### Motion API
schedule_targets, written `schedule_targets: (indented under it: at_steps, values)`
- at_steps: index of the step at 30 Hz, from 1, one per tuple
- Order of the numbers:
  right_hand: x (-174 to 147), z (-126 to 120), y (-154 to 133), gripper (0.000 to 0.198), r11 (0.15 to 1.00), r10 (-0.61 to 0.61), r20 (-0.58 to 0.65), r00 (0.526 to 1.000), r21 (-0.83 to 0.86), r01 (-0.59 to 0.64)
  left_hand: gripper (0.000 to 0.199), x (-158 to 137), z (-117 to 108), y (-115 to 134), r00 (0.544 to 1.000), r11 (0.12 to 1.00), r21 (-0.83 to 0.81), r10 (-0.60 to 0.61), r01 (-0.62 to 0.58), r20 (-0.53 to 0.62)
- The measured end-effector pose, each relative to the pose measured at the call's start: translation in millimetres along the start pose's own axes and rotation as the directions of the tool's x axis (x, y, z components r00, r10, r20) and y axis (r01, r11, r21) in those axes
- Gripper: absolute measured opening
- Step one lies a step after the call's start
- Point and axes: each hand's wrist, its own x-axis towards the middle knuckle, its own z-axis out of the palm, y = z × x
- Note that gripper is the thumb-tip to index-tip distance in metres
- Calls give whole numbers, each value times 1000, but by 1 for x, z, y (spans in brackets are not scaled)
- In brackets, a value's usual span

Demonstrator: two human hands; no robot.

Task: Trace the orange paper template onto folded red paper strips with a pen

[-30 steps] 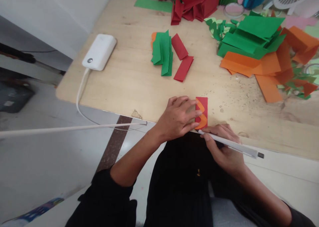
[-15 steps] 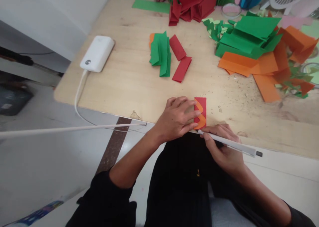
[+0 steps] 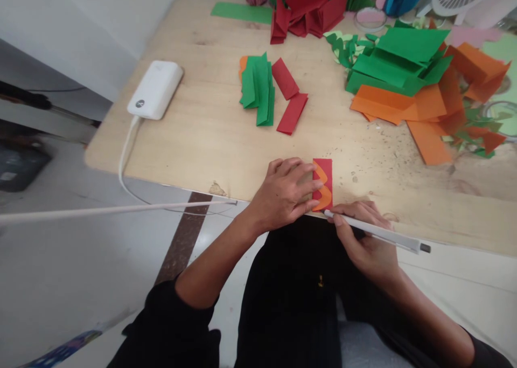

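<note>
A round dark mark sits on the white power bank (image 3: 156, 88) at the table's left, too small to read; the colourful print on the object (image 3: 67, 349) at the lower left is blurred beyond reading.

The red paper piece (image 3: 328, 175) lies at the near edge of the wooden table (image 3: 194, 98), between the two hands, with a wavy orange paper cutout (image 3: 324, 200) on top of it. The left hand (image 3: 285, 193) lies palm down, its fingers stretched out and slightly spread, their tips pressing the cutout onto the red. The right hand (image 3: 369, 238), just beside the lower right corner, grips a white pen (image 3: 379, 231) between thumb and fingers, the tip at the paper's bottom edge.

Compared with half a second ago, the pen tip has slid a little rightward along that edge, while the left hand keeps its place on the cutout. The folded green strips (image 3: 259, 90) and two red folded pieces (image 3: 285, 78) beyond the hands lie as before.
</note>
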Motion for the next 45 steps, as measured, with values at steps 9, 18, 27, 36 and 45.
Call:
schedule_targets:
  at_steps: [9,18,27,36,45]
  values:
    - [1,-3,2,9,999,14,-27,1000,-30,-15,30,0,-2,1,1000,1000,-4,-8,8,24]
    - [2,-4,4,8,1000,13,-50,999,-24,-14,30,0,0,-1,1000,1000,7,7,-7,17]
    - [0,-5,7,7,998,69,-55,996,10,-68,29,0,-1,-1,999,1000,-4,1,0,35]
    - [0,-5,10,7,993,117,-78,990,31,-115,29,1,-2,0,999,1000,-15,4,-4,33]
    - [1,-3,11,8,994,108,-110,988,13,-107,30,2,-2,0,999,1000,-21,3,-2,39]
